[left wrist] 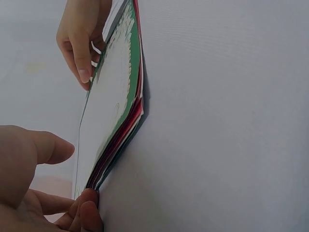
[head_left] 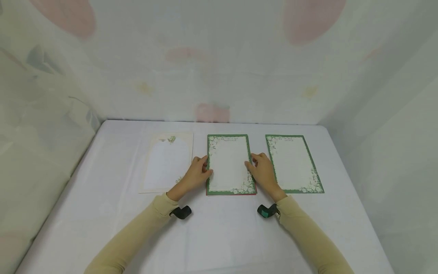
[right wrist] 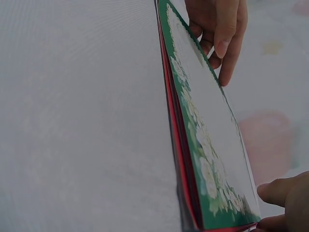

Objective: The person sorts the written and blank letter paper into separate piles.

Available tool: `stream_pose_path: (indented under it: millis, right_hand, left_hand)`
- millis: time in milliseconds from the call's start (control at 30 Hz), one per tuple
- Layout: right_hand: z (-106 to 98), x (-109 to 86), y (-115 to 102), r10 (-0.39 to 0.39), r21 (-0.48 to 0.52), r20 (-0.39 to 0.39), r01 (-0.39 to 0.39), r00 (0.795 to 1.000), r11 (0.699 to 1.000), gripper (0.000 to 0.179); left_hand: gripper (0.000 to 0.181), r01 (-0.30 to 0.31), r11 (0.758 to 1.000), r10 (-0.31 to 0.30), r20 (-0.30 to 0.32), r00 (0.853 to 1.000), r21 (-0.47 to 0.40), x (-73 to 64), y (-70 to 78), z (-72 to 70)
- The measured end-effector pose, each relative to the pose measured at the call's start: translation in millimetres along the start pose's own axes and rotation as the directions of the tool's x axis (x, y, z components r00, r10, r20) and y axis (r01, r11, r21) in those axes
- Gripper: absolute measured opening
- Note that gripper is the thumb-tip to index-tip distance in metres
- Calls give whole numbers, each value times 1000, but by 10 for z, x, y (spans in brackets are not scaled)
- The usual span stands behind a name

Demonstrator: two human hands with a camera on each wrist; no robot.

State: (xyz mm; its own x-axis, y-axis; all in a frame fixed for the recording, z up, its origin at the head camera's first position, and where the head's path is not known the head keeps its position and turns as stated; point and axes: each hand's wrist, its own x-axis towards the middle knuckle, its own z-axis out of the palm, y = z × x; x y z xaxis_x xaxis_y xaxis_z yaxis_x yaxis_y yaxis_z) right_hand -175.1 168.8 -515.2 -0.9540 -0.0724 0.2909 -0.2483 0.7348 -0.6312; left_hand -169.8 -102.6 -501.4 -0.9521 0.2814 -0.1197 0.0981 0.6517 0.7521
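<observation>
A stack of paper sheets lies at the middle of the table, its top sheet white with a green border and white flowers. Red, dark and pale layers show along its near edge in both wrist views. My left hand holds the left side, fingers at the edge and thumb over the border. On the opposite side my right hand grips the right edge, thumb over the top sheet. In the left wrist view, the left fingertips are at the stack's lower corner, with the thumb apart from them.
To the left lies a pale sheet with a cream border and small green sprigs. A second green-bordered flowered sheet lies to the right, partly behind the right hand. White cloth covers the table; pale patterned curtains surround it.
</observation>
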Motion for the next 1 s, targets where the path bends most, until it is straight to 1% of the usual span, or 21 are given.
stream_pose_path:
  millis: [233,567,667,833,1000]
  right_hand:
    - [-35,6,-52,57,1,39,-57,998,998,41]
    - [-36,10,-71,97,34,40,-99,994,995,38]
    - [-39,11,-77,104,33,39,-105,994,994,39]
    - [-44,7,-81,93,29,33,-94,995,995,39]
    - [-40,6,-69,84,32,32,-85,996,996,40]
  left_hand:
    - [72,14,1000,-14,6,1000,-8,-15,1,0]
    - [72,11,1000,-11,7,1000,-24,-31,17,-5]
    - [72,8,1000,-8,7,1000,-24,-36,18,-6]
    - [72,0,999,0,-7,1000,-38,-37,10,-1]
    - [72,-9,1000,8,-21,1000,-28,-36,15,5]
